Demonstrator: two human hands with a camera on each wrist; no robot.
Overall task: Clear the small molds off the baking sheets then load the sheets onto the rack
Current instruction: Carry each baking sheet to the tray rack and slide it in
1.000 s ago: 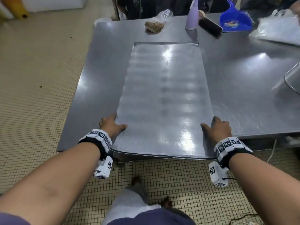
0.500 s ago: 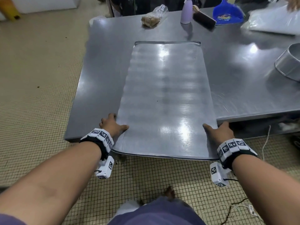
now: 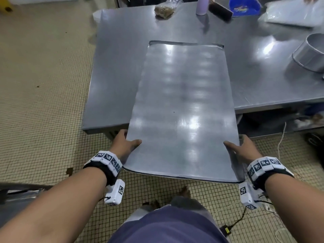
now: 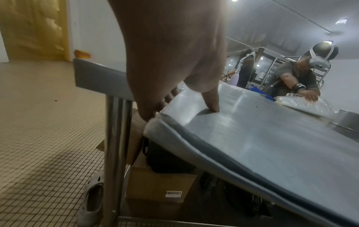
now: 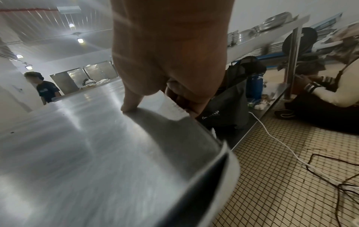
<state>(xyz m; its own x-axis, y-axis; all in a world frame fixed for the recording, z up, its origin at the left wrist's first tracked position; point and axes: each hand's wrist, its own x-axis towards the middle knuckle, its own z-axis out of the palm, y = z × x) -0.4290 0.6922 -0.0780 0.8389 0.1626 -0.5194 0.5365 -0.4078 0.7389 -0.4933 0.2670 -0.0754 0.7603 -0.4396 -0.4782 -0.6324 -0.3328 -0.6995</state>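
A large bare metal baking sheet (image 3: pixel 182 109) lies lengthwise, its far part over the steel table (image 3: pixel 115 71) and its near end sticking out over the tiled floor. My left hand (image 3: pixel 125 143) grips the near left edge, thumb on top and fingers underneath. My right hand (image 3: pixel 241 149) grips the near right edge the same way. In the left wrist view the thumb (image 4: pixel 210 101) presses on the sheet (image 4: pixel 272 138). In the right wrist view the thumb (image 5: pixel 130 102) lies on the sheet (image 5: pixel 77 153), fingers curled under its rim. No molds lie on it.
At the table's far edge stand a bagged loaf (image 3: pixel 164 9), a lilac bottle (image 3: pixel 201 6), a brush (image 3: pixel 220 8) and a blue dustpan (image 3: pixel 244 6). A round metal pan (image 3: pixel 310 53) sits at right. Cables (image 3: pixel 280 141) trail on the floor; boxes (image 4: pixel 159 187) sit under the table.
Both hands have drawn the sheet toward me, so its near end now overhangs the table edge much farther. My body has stepped back from the table.
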